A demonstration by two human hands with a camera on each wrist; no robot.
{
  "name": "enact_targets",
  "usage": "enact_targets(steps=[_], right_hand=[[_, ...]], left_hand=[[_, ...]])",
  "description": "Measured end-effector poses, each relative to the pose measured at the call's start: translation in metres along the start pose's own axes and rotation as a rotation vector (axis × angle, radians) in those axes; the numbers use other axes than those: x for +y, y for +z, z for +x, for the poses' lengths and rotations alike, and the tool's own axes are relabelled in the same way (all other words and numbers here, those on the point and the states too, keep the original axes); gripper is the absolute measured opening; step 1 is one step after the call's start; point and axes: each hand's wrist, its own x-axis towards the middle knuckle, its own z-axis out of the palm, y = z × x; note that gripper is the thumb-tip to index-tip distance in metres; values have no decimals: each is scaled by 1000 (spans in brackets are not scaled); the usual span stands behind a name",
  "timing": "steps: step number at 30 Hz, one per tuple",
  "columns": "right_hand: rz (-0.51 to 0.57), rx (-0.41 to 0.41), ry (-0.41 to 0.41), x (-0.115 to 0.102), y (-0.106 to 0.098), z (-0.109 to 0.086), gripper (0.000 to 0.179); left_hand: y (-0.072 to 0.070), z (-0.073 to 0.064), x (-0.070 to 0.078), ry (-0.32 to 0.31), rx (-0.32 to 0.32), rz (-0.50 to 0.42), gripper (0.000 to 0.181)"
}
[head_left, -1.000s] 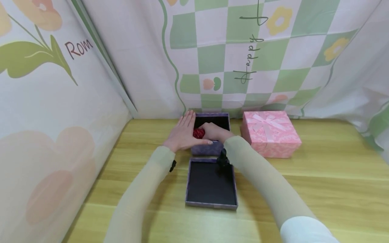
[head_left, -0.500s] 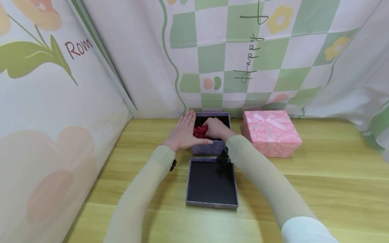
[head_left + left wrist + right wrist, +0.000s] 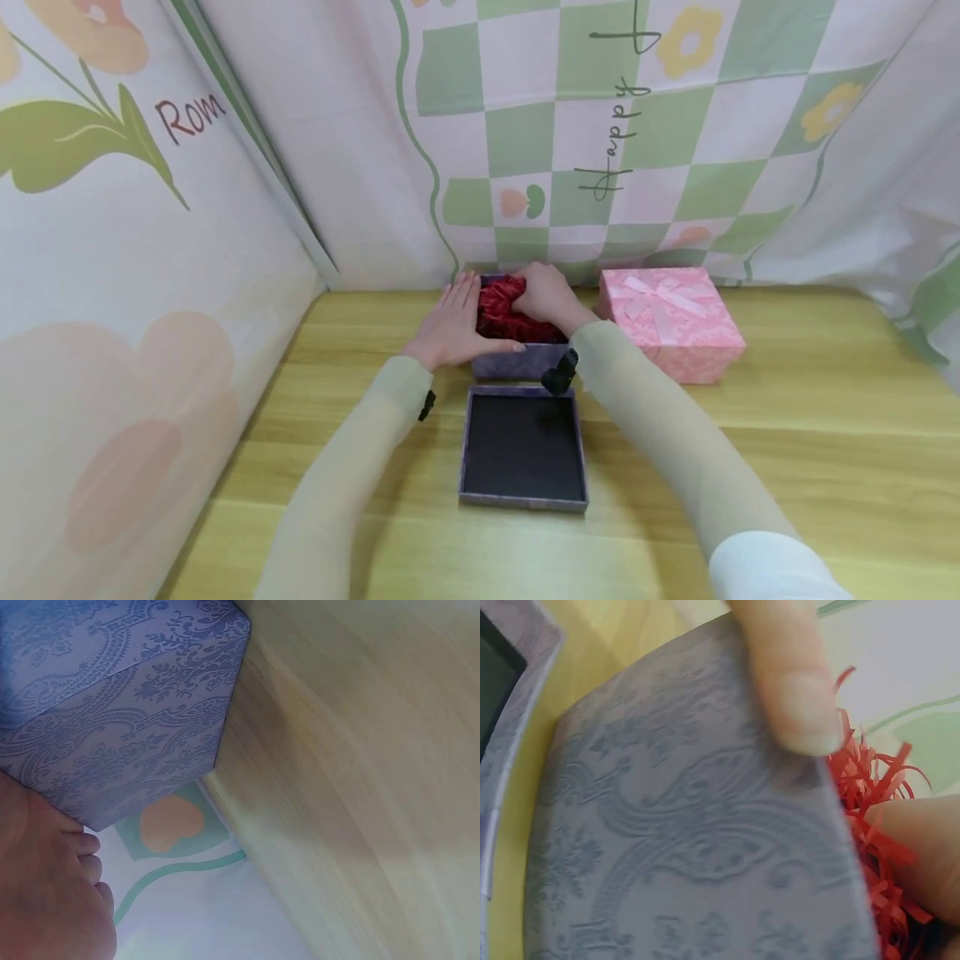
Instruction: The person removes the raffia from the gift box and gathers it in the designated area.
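A wooden table (image 3: 787, 433) stands in a corner hung with printed cloth (image 3: 675, 125), green and white checks at the back and big flowers on the left. At about twelve o'clock from the person, close to the back cloth, sits an open purple box (image 3: 517, 362) filled with red shredded paper (image 3: 501, 310). The left hand (image 3: 450, 327) lies flat against the box's nine o'clock side, fingers straight and together, the thumb stretched along the near rim; the left wrist view shows its fingers beside the patterned box wall. The right hand (image 3: 547, 297) rests on top of the shredded paper at the box's far three o'clock corner, fingers curled down into it. The right wrist view shows a thumb (image 3: 791, 682) pressed on the outside of the box wall with red strands caught between it and a finger. Just in front of the box, toward six o'clock, lies its lid (image 3: 523, 448) upside down, dark inside, not touching either hand. A closed pink box (image 3: 671, 323) with a bow stands at three o'clock, just beside the right forearm.
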Motion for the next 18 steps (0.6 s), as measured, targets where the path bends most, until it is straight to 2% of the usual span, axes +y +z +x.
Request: enact_targets(steps=[3, 8, 18], right_hand=[[32, 23, 14, -1, -9, -1, 18], [86, 63, 28, -2, -22, -4, 7], [170, 126, -9, -10, -49, -12, 13]], left_hand=[[-1, 0, 0, -5, -4, 4, 133], [-2, 0, 1, -15, -11, 7, 132], [0, 2, 0, -23, -13, 24, 133]])
